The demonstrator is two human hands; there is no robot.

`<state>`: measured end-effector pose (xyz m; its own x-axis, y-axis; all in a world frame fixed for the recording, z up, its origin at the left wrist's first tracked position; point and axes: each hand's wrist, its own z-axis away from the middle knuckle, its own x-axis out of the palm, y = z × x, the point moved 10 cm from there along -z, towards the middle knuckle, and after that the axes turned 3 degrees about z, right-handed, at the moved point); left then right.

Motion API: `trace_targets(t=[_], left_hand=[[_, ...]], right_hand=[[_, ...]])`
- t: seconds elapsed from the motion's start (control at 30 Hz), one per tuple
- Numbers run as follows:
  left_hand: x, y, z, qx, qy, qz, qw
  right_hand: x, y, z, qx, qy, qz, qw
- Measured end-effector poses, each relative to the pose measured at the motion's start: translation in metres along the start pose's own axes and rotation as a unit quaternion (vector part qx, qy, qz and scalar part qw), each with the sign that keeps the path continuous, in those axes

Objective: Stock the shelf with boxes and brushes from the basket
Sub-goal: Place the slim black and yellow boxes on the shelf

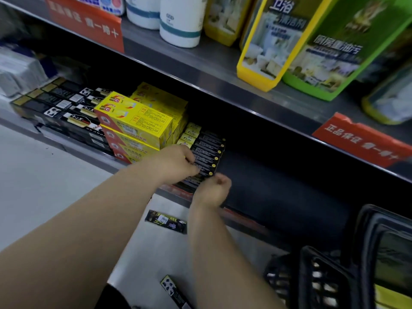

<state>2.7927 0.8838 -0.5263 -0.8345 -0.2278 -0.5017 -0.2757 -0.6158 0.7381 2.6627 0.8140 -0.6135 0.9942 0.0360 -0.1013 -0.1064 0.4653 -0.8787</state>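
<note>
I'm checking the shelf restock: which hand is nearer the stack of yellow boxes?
Left. The left hand is on the black boxes right beside the yellow boxes; the right hand is farther right, at the row's near end.

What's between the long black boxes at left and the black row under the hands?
A stack of yellow boxes, seen in the head view.
</note>
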Motion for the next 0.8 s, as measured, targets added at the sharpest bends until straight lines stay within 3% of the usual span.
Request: trace_targets(t=[0.07, 0.13, 0.23, 0.33, 0.43, 0.5, 0.57, 0.63, 0.67, 0.7, 0.8], left_hand=[[0.004, -0.014, 0.002, -0.009, -0.042, -0.038, 0.998], [0.011, -0.035, 0.006, -0.015, -0.077, -0.088, 0.993], [0.036, -0.080, 0.010, -0.024, -0.134, -0.120, 0.983], [0.065, -0.130, 0.013, -0.054, -0.182, -0.088, 0.978], [0.086, -0.170, 0.016, -0.095, -0.210, -0.016, 0.973], [0.095, -0.189, 0.017, -0.116, -0.210, 0.023, 0.970], [0.100, -0.204, 0.015, -0.135, -0.187, 0.073, 0.970], [0.105, -0.217, 0.017, -0.171, -0.161, 0.140, 0.962], [0.109, -0.222, 0.019, -0.188, -0.154, 0.169, 0.955], [0.113, -0.226, 0.020, -0.201, -0.153, 0.189, 0.949], [0.124, -0.230, 0.022, -0.215, -0.125, 0.272, 0.929]], right_hand=[[-0.029, 0.042, 0.020, -0.003, 0.048, 0.069, 0.996], [-0.048, 0.096, 0.028, 0.016, -0.003, 0.247, 0.969], [-0.081, 0.181, 0.040, 0.062, -0.122, 0.508, 0.850], [-0.099, 0.237, 0.053, 0.072, -0.231, 0.635, 0.734], [-0.097, 0.256, 0.051, 0.035, -0.252, 0.678, 0.690], [-0.090, 0.253, 0.041, 0.012, -0.223, 0.651, 0.725], [-0.081, 0.242, 0.031, 0.010, -0.179, 0.565, 0.806], [-0.064, 0.231, 0.027, 0.040, -0.169, 0.405, 0.898], [-0.052, 0.225, 0.028, 0.057, -0.179, 0.329, 0.926], [-0.037, 0.218, 0.031, 0.055, -0.198, 0.283, 0.937], [0.005, 0.199, 0.042, -0.002, -0.262, 0.273, 0.926]])
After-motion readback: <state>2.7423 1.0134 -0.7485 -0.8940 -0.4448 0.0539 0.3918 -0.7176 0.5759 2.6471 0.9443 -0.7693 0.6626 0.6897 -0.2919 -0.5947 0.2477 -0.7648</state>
